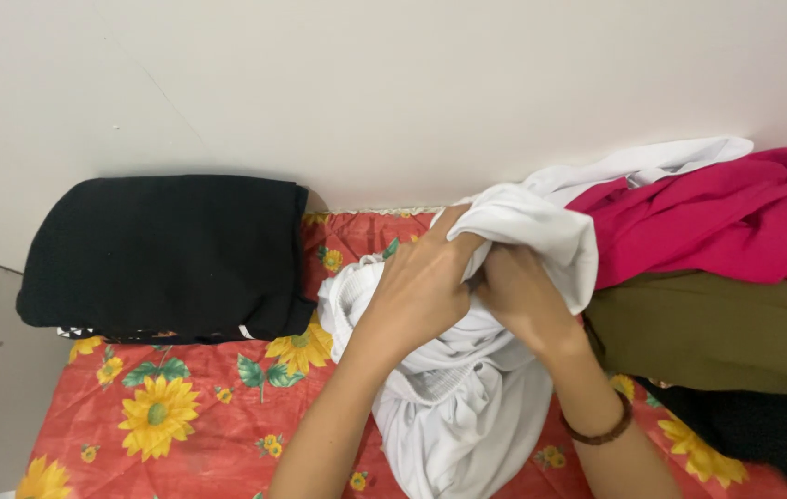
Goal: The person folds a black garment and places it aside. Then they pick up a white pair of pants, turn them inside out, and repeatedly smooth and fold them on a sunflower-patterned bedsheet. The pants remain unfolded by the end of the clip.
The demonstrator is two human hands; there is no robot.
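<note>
Two hands, left hand [421, 286] and right hand [523, 296], both clutch one white garment [467, 407] (four other garments nearby).

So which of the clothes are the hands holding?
The white garment. Both the left hand and right hand grip it; the pink, olive and black clothes lie untouched.

Folded stack [167, 254] left — garment [467, 407] middle — pile [717, 277] right

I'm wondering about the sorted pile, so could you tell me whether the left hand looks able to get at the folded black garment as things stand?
Probably yes, once it lets go: the left hand grips the white garment, and only open sunflower sheet lies between it and the folded black garment.
</note>
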